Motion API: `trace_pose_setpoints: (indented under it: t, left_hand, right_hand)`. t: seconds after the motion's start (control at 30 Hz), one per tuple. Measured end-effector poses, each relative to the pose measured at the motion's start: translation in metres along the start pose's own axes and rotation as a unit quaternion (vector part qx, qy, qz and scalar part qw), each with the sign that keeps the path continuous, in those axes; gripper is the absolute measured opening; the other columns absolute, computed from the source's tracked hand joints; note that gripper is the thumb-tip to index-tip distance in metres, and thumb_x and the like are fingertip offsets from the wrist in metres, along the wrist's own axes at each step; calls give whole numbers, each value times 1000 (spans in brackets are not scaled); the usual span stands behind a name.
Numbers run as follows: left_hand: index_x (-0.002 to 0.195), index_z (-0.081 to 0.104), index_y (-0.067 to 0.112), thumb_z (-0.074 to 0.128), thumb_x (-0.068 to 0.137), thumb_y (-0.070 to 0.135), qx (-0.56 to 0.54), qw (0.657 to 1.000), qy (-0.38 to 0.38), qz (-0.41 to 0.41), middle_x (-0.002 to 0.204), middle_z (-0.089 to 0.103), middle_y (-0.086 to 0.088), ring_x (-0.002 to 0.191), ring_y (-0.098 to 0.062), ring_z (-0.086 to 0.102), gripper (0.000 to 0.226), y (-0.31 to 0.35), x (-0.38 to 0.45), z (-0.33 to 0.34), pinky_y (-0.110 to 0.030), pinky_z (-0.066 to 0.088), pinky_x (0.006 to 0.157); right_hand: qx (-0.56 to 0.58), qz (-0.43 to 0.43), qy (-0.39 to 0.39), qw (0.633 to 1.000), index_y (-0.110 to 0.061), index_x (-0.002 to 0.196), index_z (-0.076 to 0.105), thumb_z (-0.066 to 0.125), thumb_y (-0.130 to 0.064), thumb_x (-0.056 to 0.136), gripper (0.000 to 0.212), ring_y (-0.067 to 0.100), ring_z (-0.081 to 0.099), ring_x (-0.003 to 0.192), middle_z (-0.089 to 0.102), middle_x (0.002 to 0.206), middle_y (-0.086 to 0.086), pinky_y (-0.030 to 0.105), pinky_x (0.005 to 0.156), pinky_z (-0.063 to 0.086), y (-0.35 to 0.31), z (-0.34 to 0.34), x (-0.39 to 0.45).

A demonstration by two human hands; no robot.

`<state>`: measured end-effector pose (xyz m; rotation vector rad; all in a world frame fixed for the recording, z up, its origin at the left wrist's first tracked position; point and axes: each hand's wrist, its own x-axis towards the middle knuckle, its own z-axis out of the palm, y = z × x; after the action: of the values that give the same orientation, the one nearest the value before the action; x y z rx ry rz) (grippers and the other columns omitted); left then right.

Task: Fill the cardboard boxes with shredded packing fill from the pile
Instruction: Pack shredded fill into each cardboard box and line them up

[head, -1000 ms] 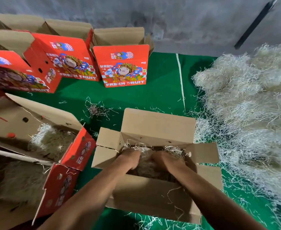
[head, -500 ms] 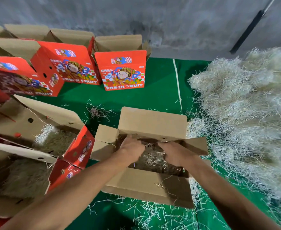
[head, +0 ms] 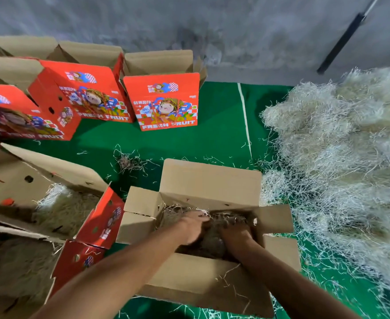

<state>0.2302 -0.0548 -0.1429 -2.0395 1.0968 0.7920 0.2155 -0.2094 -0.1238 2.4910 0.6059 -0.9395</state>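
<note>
An open brown cardboard box [head: 210, 183] stands on the green mat right in front of me, flaps spread. Shredded packing fill [head: 231, 218] lies inside it. Both my hands are down in the box, side by side on the fill. My left hand [head: 193, 227] presses on the left part and is blurred by motion. My right hand [head: 235, 236] pushes down on the right part, fingertips sunk in the strands. The big pale pile of shredded fill [head: 350, 157] spreads along the right, touching the box's right flap.
Two open boxes holding fill, one at mid left [head: 58, 171] and one at lower left [head: 16, 272], lie at my left. Red "FRESH FRUIT" boxes [head: 166, 100] stand in a row at the back by the grey wall. A small tuft [head: 129, 161] lies on the mat [head: 219, 125]. A dark pole [head: 341, 42] leans at the back right.
Both hands lifted and spread near the box's far wall half a second ago, then pushed back down into the fill. The view tilted slightly.
</note>
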Motion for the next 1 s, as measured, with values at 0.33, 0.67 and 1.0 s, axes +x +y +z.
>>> trace_pose_setpoints:
  t: [0.33,0.67,1.0]
  left_hand:
    - [102,65,7,60,95,18,-378,924,29,-60,100,68,-10,87,-21,64,14,-6,-59,1,-41,54,89]
    - [107,65,5,56,90,-5,-404,897,-11,-178,101,66,-8,84,-25,61,22,-12,-64,2,-40,48,85]
    - [158,17,16,57,95,7,-372,907,-68,-187,164,17,-11,149,-31,24,75,-6,-26,29,-50,26,119]
  right_hand:
    - [111,-18,-98,989,-16,153,34,58,-40,95,67,33,48,133,45,149,13,45,105,43,4,-18,2]
    - [127,-153,-14,980,-5,128,62,49,-8,100,31,34,62,118,63,130,17,44,96,53,-23,-31,11]
    - [122,-82,-93,985,-6,141,48,61,-32,95,55,29,62,115,63,133,14,37,94,53,2,-10,25]
